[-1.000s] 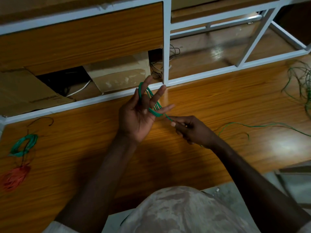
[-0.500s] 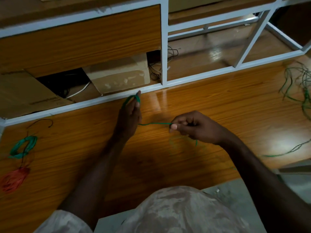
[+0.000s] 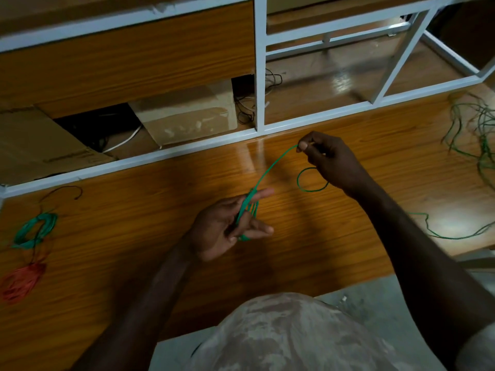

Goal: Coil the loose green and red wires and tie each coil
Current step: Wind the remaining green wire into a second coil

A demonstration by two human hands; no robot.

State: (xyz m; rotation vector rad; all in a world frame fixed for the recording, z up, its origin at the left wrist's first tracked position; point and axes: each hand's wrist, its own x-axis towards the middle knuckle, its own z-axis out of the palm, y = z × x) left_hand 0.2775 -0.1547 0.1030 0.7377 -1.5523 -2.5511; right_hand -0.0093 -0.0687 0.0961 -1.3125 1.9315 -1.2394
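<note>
A green wire (image 3: 270, 167) runs taut from my left hand (image 3: 227, 231) up to my right hand (image 3: 332, 162). Several loops of it are wound round my left hand's fingers over the wooden table (image 3: 134, 236), and some fingers curl onto the loops. At its fingertips my right hand pinches the wire, and a slack loop (image 3: 312, 180) hangs below it. The wire trails off right (image 3: 455, 236) toward a loose green tangle (image 3: 479, 129). A green coil (image 3: 34, 230) and a red coil (image 3: 20, 282) lie at the far left.
A thin black wire (image 3: 61, 191) lies above the green coil. A white metal frame rail (image 3: 160, 156) borders the table's far side, with cardboard boxes (image 3: 187, 116) and cables behind it. My knee (image 3: 281, 333) is below the table's near edge.
My left hand dropped toward me and turned palm up, showing the loops. My right hand rose up and right, drawing the wire taut between the hands.
</note>
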